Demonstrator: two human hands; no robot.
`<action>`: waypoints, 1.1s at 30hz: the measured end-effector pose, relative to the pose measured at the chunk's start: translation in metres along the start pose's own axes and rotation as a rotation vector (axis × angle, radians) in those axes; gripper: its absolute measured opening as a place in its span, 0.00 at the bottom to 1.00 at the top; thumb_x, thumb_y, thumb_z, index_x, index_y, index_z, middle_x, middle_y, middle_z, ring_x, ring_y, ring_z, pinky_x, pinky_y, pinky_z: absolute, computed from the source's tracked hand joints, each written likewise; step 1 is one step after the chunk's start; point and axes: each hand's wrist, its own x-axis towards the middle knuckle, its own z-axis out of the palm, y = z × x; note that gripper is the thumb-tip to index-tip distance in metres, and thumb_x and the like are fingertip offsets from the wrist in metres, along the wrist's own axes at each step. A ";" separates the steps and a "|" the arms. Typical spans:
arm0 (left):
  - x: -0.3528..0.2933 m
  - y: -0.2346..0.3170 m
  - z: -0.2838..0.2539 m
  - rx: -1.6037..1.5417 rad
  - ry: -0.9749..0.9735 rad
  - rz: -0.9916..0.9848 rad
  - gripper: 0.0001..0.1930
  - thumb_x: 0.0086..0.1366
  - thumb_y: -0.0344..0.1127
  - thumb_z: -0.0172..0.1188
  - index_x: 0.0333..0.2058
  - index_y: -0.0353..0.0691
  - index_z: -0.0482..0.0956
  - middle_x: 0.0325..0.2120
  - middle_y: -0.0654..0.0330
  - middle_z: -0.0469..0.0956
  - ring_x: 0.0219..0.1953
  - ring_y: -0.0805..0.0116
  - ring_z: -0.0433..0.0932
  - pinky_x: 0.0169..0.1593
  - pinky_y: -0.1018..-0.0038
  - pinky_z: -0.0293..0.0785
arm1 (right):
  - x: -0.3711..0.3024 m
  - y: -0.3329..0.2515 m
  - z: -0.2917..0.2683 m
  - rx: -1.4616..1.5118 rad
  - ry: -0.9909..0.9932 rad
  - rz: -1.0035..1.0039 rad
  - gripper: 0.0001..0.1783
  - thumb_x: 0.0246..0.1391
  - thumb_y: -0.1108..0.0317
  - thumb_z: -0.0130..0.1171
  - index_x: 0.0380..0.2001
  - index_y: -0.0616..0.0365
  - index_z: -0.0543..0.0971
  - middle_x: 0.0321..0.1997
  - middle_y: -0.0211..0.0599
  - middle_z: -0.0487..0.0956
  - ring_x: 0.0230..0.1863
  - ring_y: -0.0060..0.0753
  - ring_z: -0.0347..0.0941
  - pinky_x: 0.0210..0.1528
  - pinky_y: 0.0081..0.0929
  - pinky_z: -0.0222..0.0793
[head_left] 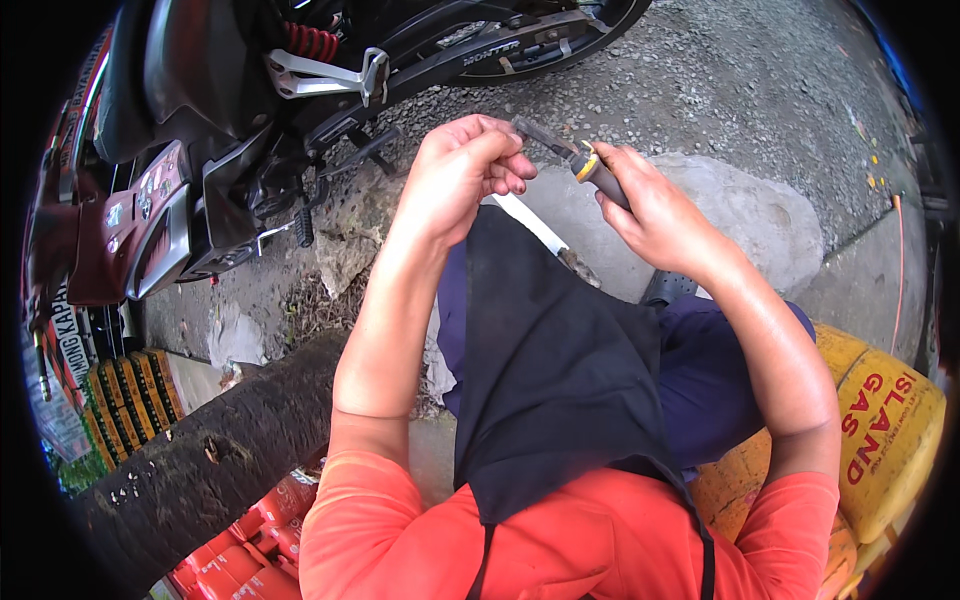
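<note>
We see the right hand (658, 205), its fingers clamped on a dark-handled tool (606, 184). Beyond them, its metal end nears the left hand (458, 178), whose curled fingers' grip we cannot tell.

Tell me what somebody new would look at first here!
Probably the bright orange-red shirt at the bottom and black apron in the middle. Then the dark motorcycle, upper left, and yellow tank, lower right. Near the top middle, the right hand holds a dark-handled tool.
</note>
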 end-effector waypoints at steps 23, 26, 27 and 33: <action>0.002 -0.034 -0.001 0.406 0.266 1.115 0.08 0.58 0.19 0.65 0.37 0.31 0.81 0.36 0.50 0.82 0.38 0.63 0.83 0.42 0.73 0.80 | -0.002 -0.023 -0.023 0.600 -0.220 0.103 0.16 0.55 0.70 0.54 0.46 0.62 0.72 0.36 0.31 0.74 0.35 0.19 0.69 0.36 0.25 0.69; 0.004 -0.033 0.005 0.506 0.334 1.198 0.08 0.57 0.18 0.64 0.37 0.31 0.80 0.34 0.49 0.82 0.37 0.60 0.83 0.43 0.71 0.79 | -0.001 -0.024 -0.028 0.583 -0.255 0.080 0.17 0.55 0.69 0.54 0.48 0.62 0.72 0.38 0.34 0.75 0.37 0.25 0.71 0.41 0.28 0.70; 0.006 -0.032 0.006 0.513 0.342 1.203 0.08 0.58 0.18 0.64 0.37 0.31 0.80 0.34 0.50 0.82 0.37 0.60 0.83 0.43 0.71 0.79 | -0.001 -0.022 -0.028 0.553 -0.226 0.037 0.17 0.55 0.69 0.54 0.48 0.63 0.71 0.38 0.35 0.76 0.37 0.27 0.71 0.42 0.29 0.70; 0.006 -0.030 0.008 0.593 0.353 1.184 0.08 0.58 0.18 0.63 0.36 0.32 0.79 0.33 0.50 0.82 0.37 0.60 0.82 0.42 0.71 0.78 | -0.002 -0.014 -0.027 0.491 -0.191 -0.029 0.17 0.53 0.67 0.53 0.46 0.64 0.71 0.37 0.39 0.76 0.40 0.36 0.72 0.48 0.34 0.69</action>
